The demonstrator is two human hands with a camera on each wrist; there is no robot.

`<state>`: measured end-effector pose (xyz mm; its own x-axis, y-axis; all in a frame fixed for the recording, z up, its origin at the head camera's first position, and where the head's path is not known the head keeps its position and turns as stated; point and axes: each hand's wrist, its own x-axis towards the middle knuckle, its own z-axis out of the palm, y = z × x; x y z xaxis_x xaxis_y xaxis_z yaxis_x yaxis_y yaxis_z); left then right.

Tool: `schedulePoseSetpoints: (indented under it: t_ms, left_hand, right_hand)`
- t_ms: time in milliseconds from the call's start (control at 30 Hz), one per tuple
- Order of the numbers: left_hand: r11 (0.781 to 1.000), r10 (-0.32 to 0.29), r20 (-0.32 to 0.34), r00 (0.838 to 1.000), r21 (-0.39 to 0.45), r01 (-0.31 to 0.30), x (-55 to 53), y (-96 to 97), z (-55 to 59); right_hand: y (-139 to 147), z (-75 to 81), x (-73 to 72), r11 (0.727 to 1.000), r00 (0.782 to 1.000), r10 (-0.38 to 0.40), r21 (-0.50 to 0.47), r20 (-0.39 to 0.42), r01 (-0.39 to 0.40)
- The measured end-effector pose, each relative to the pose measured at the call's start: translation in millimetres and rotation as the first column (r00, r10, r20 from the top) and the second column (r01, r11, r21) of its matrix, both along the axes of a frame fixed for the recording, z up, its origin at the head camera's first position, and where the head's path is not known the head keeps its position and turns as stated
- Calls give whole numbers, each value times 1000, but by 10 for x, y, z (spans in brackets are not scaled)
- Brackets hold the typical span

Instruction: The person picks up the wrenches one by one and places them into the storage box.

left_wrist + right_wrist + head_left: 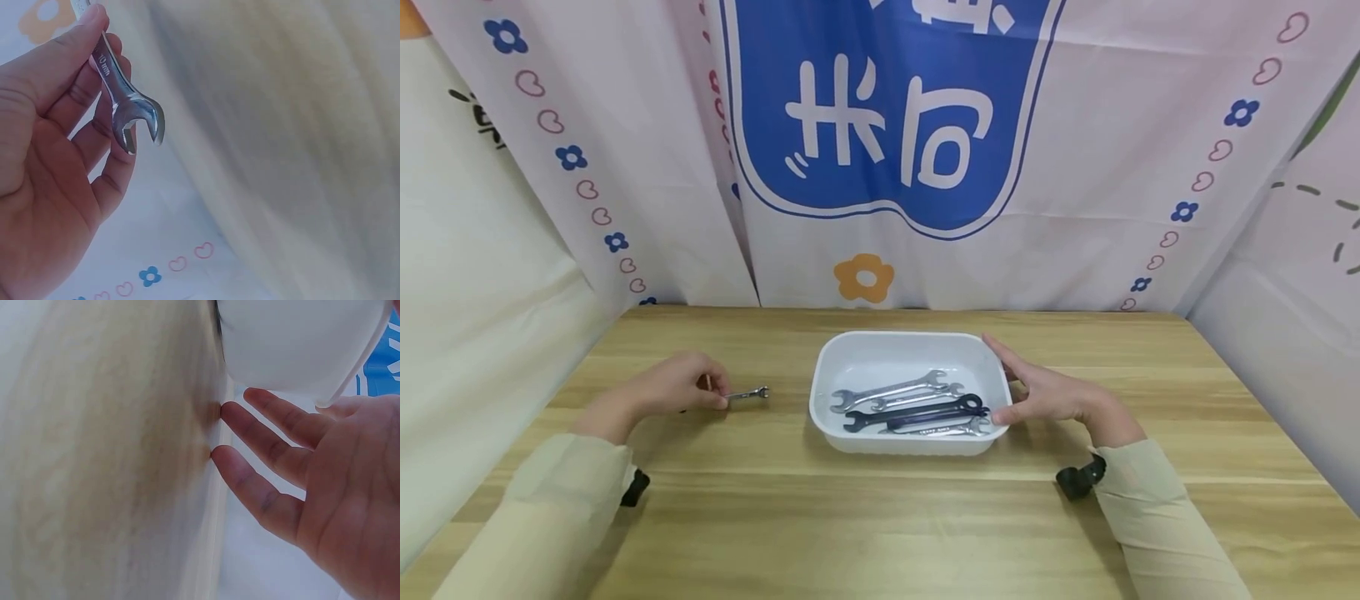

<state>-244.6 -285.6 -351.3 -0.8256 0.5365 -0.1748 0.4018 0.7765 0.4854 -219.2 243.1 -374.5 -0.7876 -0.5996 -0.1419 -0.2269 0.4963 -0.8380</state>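
Observation:
In the head view, my left hand [683, 385] pinches a small chrome wrench [748, 393] just above the table, left of the white plastic bin [880, 446]. The left wrist view shows the open-end head of this wrench [139, 115], marked 10 mm, sticking out past the thumb and fingers. At the bin's right end lies my right hand [1052, 392], thumb on the rim and index finger along the back corner. Its other fingers [262, 440] are fairly straight beside the bin, tips at the tabletop. Inside the bin lie several silver wrenches [891, 390] and a black wrench [917, 412].
The wooden table [880, 533] reaches back to a white curtain [1112, 167] with a blue printed panel [895, 192]. White cloth also hangs along the left and right sides. Black straps [1078, 479] sit at both wrists.

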Motion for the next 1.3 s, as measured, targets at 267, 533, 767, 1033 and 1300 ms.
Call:
schedulePoseSetpoints:
  t_ms: [267,533,767,1033,1300]
  left_hand:
    - [1000,8,-79,997,1,-8,-41,127,235]
    - [1000,1,-126,992,6,0,-51,352,447]
    - [999,-37,-134,990,11,39,-62,616,601]
    - [994,-95,-163,982,40,102,-79,970,688]
    - [984,-151,-176,973,72,165,-112,1305,699]
  right_hand:
    - [0,5,-29,1000,999,-18,-6,37,18]
    - [-6,5,-39,1000,998,-25,-7,61,26]
    - [-5,14,-33,1000,998,-20,-19,54,21]
    - [7,7,-21,1000,998,-18,-15,54,19]
    - [13,-6,-9,1000,999,-18,-8,45,18]
